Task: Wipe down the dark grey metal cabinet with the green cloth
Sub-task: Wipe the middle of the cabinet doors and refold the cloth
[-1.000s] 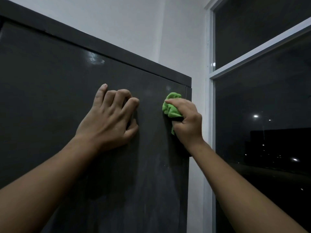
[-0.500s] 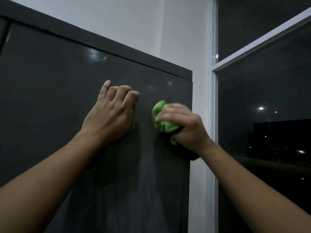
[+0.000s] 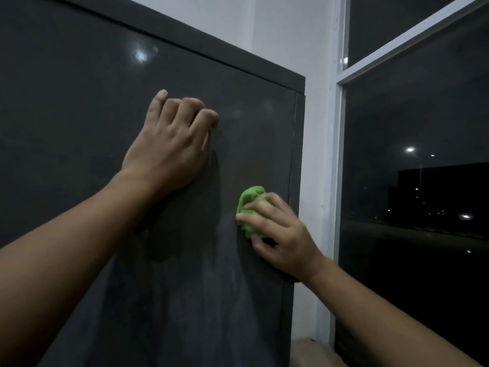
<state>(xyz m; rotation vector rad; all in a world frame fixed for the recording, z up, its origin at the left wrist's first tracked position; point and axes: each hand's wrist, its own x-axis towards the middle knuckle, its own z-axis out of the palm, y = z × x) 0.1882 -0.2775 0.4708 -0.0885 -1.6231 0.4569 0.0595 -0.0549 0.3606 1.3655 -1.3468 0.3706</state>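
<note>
The dark grey metal cabinet (image 3: 79,107) fills the left and middle of the head view, its door face towards me. My right hand (image 3: 280,234) presses a bunched green cloth (image 3: 248,205) against the door near its right edge, about mid-height in the frame. My left hand (image 3: 172,144) rests on the door higher up and to the left, fingers curled with nothing in them. Faint pale smears show on the door below both hands.
A white wall strip (image 3: 315,154) runs just right of the cabinet's edge. Beyond it stands a white-framed window (image 3: 340,181) with dark glass and distant lights. The cabinet's top rim (image 3: 211,51) slants above my hands.
My right hand has slid the green cloth down the door, from near the top right corner to lower along the right edge. My left hand stays pressed in about the same place.
</note>
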